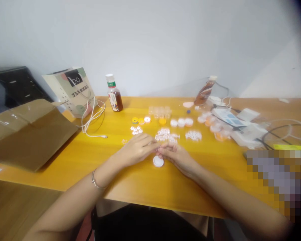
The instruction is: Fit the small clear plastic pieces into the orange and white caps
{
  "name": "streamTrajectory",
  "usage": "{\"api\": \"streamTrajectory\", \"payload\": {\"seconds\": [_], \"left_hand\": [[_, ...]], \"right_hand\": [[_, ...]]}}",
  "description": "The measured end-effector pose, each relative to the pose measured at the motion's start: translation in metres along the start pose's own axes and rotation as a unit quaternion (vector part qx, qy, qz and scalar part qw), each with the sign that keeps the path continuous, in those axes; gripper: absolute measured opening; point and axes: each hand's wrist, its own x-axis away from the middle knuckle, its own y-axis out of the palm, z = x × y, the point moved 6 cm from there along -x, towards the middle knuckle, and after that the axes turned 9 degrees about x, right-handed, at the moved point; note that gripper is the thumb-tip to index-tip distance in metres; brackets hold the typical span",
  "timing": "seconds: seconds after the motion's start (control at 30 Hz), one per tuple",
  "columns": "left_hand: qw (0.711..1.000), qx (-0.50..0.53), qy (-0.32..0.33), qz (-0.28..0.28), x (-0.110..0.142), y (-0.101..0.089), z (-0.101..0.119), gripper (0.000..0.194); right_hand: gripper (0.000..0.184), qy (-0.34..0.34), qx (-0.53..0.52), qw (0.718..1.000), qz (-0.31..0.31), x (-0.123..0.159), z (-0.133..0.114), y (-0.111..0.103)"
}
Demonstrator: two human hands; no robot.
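My left hand (139, 147) and my right hand (174, 154) meet fingertip to fingertip above the table. The fingers of both are pinched together; whatever lies between them is too small and blurred to make out. Just below the fingertips lies a round white disc, perhaps a cap (158, 161). Beyond the hands are loose small white pieces with dark marks (163, 134), with another cluster of marked white pieces (193, 135) to the right. A few small white and red bits (136, 130) lie past my left hand.
Behind these stand yellow and white round caps (141, 121), more white caps (181, 122) and clear small containers (160, 111). Two drink bottles, one upright (116, 98) and one tilted (205, 92), stand farther back. Paper bags (27, 134) and a white cable (90, 125) occupy the left; boxes (251, 132) the right.
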Motion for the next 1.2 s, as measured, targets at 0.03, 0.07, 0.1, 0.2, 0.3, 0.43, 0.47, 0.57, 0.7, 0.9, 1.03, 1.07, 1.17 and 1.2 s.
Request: {"api": "streamTrajectory", "payload": {"seconds": [0.03, 0.07, 0.1, 0.2, 0.3, 0.43, 0.47, 0.57, 0.7, 0.9, 1.03, 1.07, 1.17, 1.2], "left_hand": [[1.0, 0.0, 0.0, -0.004, 0.0, 0.0, 0.0, 0.024], [1.0, 0.002, 0.0, -0.005, 0.0, 0.0, 0.0, 0.024], [1.0, 0.006, -0.001, -0.004, 0.0, 0.0, 0.0, 0.024], [0.999, 0.04, -0.005, 0.01, -0.001, -0.004, -0.001, 0.022], [0.997, 0.066, -0.009, 0.03, -0.001, -0.008, -0.003, 0.022], [0.998, 0.05, 0.003, 0.041, 0.0, -0.01, -0.004, 0.022], [0.998, 0.048, 0.006, 0.045, 0.0, -0.01, -0.003, 0.022], [0.996, 0.071, 0.001, 0.048, 0.001, -0.009, -0.003, 0.024], [0.987, 0.157, -0.014, 0.041, 0.001, -0.006, -0.004, 0.028], [0.971, 0.227, -0.046, 0.054, 0.001, -0.002, -0.01, 0.032], [0.962, 0.265, -0.056, 0.042, 0.0, -0.002, -0.01, 0.03], [0.959, 0.275, -0.059, 0.036, 0.0, -0.002, -0.009, 0.03], [0.949, 0.305, -0.079, 0.036, -0.001, -0.002, -0.009, 0.031], [0.942, 0.318, -0.093, 0.043, -0.001, -0.002, -0.01, 0.032]], "right_hand": [[0.018, 0.001, 0.001, 1.0, -0.002, 0.0, 0.0, 0.0], [0.018, 0.002, 0.003, 1.0, -0.003, 0.0, 0.001, 0.0], [0.018, 0.003, 0.004, 1.0, -0.005, -0.001, 0.001, 0.0], [0.017, 0.001, 0.005, 1.0, -0.009, -0.001, 0.001, -0.001], [0.017, -0.005, 0.007, 1.0, -0.012, -0.001, 0.0, -0.002], [0.017, -0.014, 0.01, 1.0, -0.014, -0.001, -0.001, -0.003], [0.018, -0.016, 0.007, 1.0, -0.014, -0.001, -0.001, -0.002], [0.018, -0.02, 0.003, 1.0, -0.02, -0.001, -0.001, -0.001], [0.018, -0.025, 0.002, 1.0, -0.019, -0.001, -0.001, -0.002], [0.017, -0.023, 0.021, 0.999, -0.035, 0.0, -0.002, 0.0], [0.017, -0.034, 0.073, 0.996, -0.037, 0.001, -0.007, 0.0], [0.018, -0.038, 0.086, 0.995, -0.034, 0.001, -0.008, 0.0], [0.018, -0.05, 0.114, 0.992, -0.022, 0.001, -0.009, -0.002], [0.018, -0.054, 0.121, 0.991, -0.019, 0.001, -0.01, -0.002]]}}
